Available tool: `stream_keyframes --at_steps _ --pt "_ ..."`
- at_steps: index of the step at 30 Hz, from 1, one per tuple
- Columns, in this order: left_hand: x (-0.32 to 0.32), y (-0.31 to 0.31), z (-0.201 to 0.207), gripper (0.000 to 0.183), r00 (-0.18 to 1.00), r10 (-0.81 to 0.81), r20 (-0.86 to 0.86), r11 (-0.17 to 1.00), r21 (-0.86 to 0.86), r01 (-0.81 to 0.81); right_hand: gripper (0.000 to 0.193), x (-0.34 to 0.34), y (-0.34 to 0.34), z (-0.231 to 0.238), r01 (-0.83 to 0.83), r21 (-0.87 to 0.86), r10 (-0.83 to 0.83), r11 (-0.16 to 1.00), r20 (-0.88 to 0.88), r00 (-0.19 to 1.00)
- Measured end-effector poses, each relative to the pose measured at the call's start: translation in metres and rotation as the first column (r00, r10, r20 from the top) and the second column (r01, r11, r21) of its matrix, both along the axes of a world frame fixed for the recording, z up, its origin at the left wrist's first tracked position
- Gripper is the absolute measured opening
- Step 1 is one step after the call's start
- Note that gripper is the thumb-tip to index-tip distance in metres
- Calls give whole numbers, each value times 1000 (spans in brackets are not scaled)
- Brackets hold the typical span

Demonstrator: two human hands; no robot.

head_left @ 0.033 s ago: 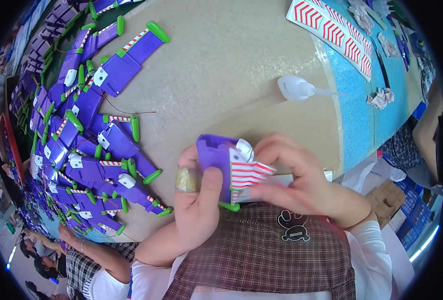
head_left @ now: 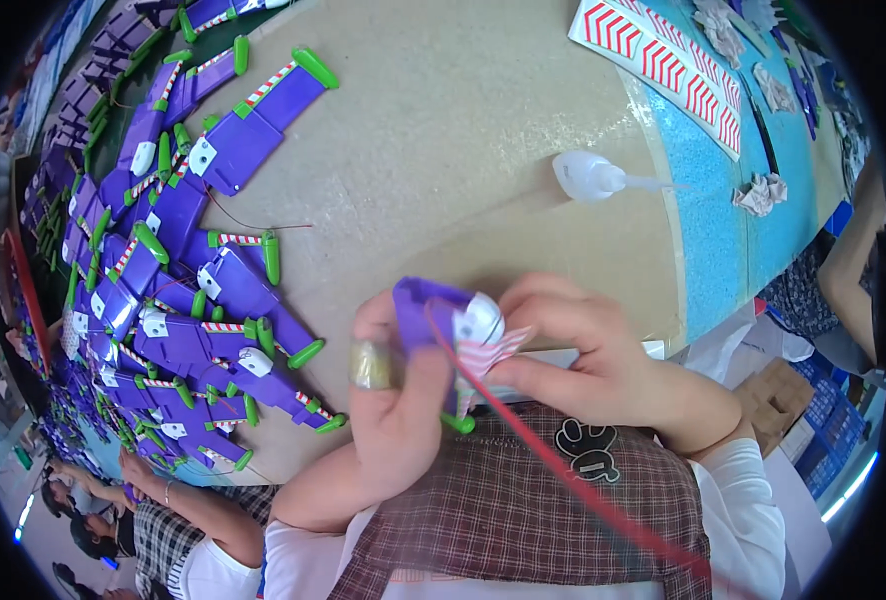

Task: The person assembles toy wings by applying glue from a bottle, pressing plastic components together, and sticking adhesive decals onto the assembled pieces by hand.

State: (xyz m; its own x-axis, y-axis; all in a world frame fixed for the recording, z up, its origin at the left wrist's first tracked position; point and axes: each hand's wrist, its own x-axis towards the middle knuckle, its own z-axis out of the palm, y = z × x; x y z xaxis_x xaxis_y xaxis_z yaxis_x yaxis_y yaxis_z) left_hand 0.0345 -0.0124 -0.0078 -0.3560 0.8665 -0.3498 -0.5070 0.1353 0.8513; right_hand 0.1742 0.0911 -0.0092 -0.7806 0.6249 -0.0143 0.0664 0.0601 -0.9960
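My left hand (head_left: pixel 393 405), with yellowish tape round one finger, grips a purple plastic toy wing piece (head_left: pixel 415 312) close to my body. A white rounded part (head_left: pixel 482 316) sits on the piece's right side, and its lower end is green. Between the thumb and fingers of my right hand (head_left: pixel 578 345) is a red-and-white striped sticker (head_left: pixel 488 355), bent along the piece's edge and smeared by motion. From the piece a thin red wire (head_left: pixel 553 460) runs down across my checked apron, blurred.
Many purple-and-green wing pieces (head_left: pixel 253 140) are heaped along the left. A white squeeze bottle (head_left: pixel 588 176) lies right of centre. Beyond it are a striped sticker sheet (head_left: pixel 653 65) and crumpled paper (head_left: pixel 760 195) on a blue mat (head_left: pixel 708 240). Another person's arm (head_left: pixel 203 515) is at lower left.
The purple piece has turned slightly, showing more of the white part. The sticker's free end has swung down and closer to it. A red wire now crosses the apron.
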Motion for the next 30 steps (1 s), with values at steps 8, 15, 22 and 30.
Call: stream_keyframes --at_steps 8,15,22,30 --pt "-26 9 11 48 881 -257 -397 961 -8 276 18 -4 12 -7 106 216 -94 971 -66 993" --pt "-77 204 20 37 823 -278 -495 957 -211 197 11 -6 9 -25 68 306 -31 950 -123 992" --pt "-122 403 -8 42 -453 -365 -813 925 -264 -272 10 -6 15 -29 25 255 2 967 -104 995" --pt "-144 351 15 41 -161 -410 -898 910 -390 -139 12 -1 13 -20 -20 182 32 983 -68 997"
